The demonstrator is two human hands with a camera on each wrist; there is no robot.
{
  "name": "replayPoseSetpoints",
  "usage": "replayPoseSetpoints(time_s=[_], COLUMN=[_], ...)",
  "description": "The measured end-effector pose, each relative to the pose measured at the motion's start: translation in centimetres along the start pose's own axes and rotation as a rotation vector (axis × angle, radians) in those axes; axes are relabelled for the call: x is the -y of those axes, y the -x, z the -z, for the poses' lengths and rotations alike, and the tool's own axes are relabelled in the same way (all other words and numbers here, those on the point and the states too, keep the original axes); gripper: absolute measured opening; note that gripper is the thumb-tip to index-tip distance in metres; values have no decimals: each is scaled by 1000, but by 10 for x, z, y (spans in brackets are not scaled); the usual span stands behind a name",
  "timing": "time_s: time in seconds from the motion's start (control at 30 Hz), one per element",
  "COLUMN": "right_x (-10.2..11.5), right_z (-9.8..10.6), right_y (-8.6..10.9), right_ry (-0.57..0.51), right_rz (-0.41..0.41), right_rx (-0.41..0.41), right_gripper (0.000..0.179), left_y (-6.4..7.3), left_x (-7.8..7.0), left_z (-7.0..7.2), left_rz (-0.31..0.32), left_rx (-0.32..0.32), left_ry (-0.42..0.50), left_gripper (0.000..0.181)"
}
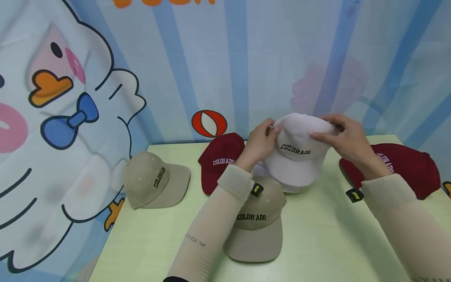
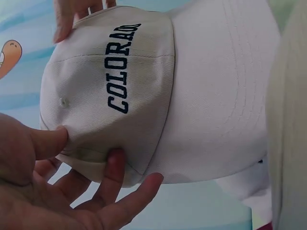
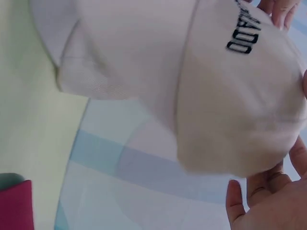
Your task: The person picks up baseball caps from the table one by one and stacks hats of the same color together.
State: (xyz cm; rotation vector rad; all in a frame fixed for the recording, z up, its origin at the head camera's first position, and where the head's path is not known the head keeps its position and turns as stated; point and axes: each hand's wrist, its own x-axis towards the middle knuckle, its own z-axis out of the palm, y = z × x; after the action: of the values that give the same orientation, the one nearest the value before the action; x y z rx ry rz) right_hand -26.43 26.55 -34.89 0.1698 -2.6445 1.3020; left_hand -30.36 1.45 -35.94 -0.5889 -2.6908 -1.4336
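Note:
A white baseball cap [image 1: 299,133] with dark COLORADO lettering is held up over the table, its brim hanging down toward the viewer. My left hand [image 1: 260,143] pinches one side of its crown, thumb on the outer face, as the left wrist view also shows on the cap [image 2: 81,81]. On the opposite side my right hand [image 1: 352,139] grips the crown between thumb and fingers. Behind and below it sits another white cap [image 3: 91,76], mostly hidden in the head view. Under my left forearm lies a beige cap [image 1: 260,203], partly covered by the sleeve.
Another beige cap [image 1: 148,180] rests at the table's left edge. A dark red cap [image 1: 222,152] stands at the back beside my left hand, and a second dark red cap [image 1: 412,168] lies right, partly behind my right wrist. A printed cloth backdrop [image 1: 218,58] rises behind the table.

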Motion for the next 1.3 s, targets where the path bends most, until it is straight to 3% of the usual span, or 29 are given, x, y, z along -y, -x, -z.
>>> replayPoseSetpoints(time_s=[0.17, 0.43, 0.57, 0.83, 1.03, 1.3], right_x=[-12, -20, -23, -25, -26, -26], right_z=[-10, -31, -37, -48, -58, -71], right_y=[-2, -7, -6, -6, -12, -17], right_ry=[32, 87, 102, 99, 79, 161], right_rz=[2, 37, 18, -17, -69, -113], right_rx=[35, 20, 42, 90, 78, 113], right_gripper=[67, 58, 58, 61, 68, 73], left_y=[-1, 0, 0, 2, 1, -3], left_x=[10, 21, 24, 23, 21, 22], left_z=[5, 5, 5, 6, 5, 0], left_rz=[25, 104, 132, 261, 279, 245], left_rx=[-20, 22, 80, 205, 239, 274], left_ry=[-32, -95, -143, -172, -211, -200], left_gripper=[21, 23, 25, 38, 59, 63])
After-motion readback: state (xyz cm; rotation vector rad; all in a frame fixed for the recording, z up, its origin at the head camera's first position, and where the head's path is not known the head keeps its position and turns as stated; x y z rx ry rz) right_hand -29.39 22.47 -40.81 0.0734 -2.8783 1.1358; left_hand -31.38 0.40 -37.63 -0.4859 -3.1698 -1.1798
